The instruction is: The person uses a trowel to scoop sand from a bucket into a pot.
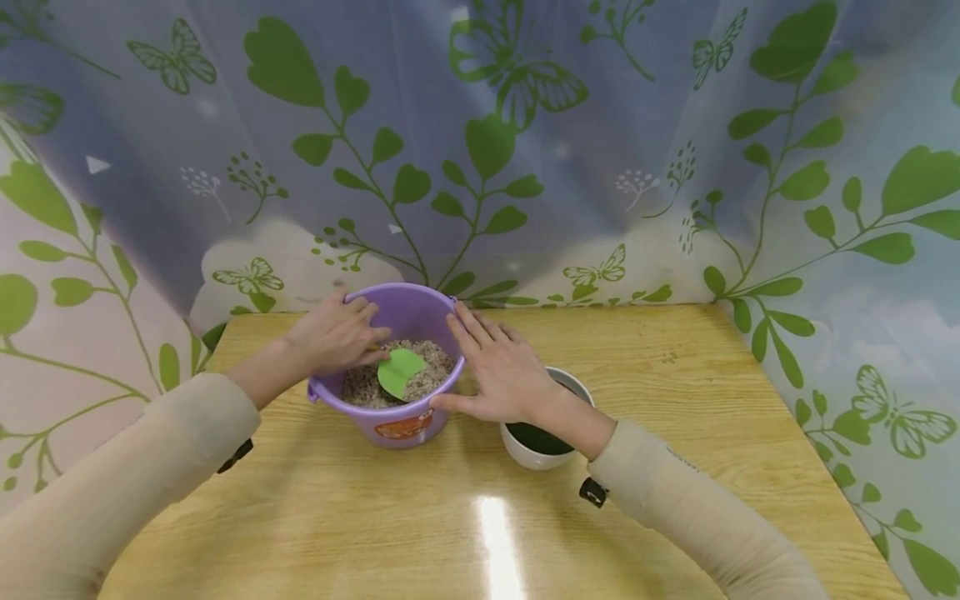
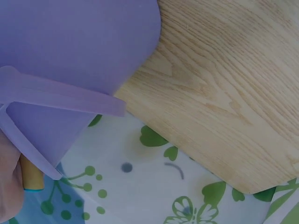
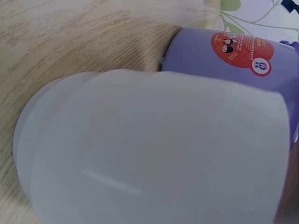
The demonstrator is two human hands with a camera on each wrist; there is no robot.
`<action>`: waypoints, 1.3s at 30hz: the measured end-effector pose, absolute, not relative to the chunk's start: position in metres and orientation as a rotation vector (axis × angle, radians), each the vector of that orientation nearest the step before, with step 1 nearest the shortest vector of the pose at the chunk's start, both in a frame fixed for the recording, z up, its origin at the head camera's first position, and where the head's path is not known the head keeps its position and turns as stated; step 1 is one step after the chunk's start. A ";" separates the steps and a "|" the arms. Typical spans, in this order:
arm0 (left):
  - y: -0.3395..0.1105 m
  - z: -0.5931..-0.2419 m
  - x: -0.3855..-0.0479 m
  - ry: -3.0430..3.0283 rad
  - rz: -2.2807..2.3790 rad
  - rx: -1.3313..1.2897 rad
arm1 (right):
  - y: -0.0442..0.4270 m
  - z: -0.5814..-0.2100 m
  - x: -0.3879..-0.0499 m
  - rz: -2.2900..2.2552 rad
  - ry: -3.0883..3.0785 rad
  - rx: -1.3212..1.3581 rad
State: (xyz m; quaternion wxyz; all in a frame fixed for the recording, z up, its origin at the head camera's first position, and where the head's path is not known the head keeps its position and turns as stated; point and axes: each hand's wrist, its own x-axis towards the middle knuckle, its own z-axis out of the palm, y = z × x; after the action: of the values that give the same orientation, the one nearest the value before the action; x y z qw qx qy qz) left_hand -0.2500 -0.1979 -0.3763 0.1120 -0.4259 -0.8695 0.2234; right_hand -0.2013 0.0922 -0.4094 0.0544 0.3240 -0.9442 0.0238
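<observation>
In the head view a purple bucket [image 1: 397, 307] stands upright, partly filled with coarse, grainy beige-brown material [image 1: 435, 354]. My left hand [image 1: 337, 333] reaches over its left rim and grips a small trowel with a green blade [image 1: 400, 371], which lies on the grains. The left wrist view catches the trowel's tan handle end [image 2: 32, 173] beside the hand. My right hand [image 1: 498, 371] rests its straightened fingers on the bucket's right rim, thumb spread towards the front. Under the right wrist sits a white bowl [image 1: 528, 454] with a dark green interior; its contents cannot be told.
A wood-grain table [image 1: 360, 517] carries both containers. Behind and beside it hangs a curtain [image 1: 570, 217] with green leaves and butterflies. The white bowl stands close to the bucket's right side and fills much of the right wrist view.
</observation>
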 end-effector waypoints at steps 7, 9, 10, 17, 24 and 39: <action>-0.197 -0.377 -0.250 -2.590 0.631 -1.236 | 0.093 -0.409 -0.201 0.071 -2.870 0.983; -0.196 -0.377 -0.250 -2.599 0.615 -1.229 | 0.094 -0.409 -0.201 0.071 -2.869 0.983; -0.196 -0.376 -0.250 -2.602 0.610 -1.229 | 0.094 -0.409 -0.201 0.069 -2.871 0.982; -0.197 -0.375 -0.249 -2.595 0.559 -1.230 | 0.094 -0.409 -0.202 0.069 -2.879 0.979; -0.199 -0.373 -0.247 -2.616 0.525 -1.213 | 0.093 -0.410 -0.203 0.065 -2.887 0.979; -0.205 -0.371 -0.241 -2.623 0.467 -1.185 | 0.093 -0.409 -0.201 0.069 -2.888 0.972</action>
State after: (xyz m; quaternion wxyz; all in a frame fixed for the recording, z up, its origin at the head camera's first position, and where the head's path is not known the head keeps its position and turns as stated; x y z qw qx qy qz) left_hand -0.2409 -0.2048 -0.3712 0.1124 -0.4039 -0.8938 0.1590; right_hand -0.2013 0.0926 -0.4087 0.0469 0.3185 -0.9465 0.0226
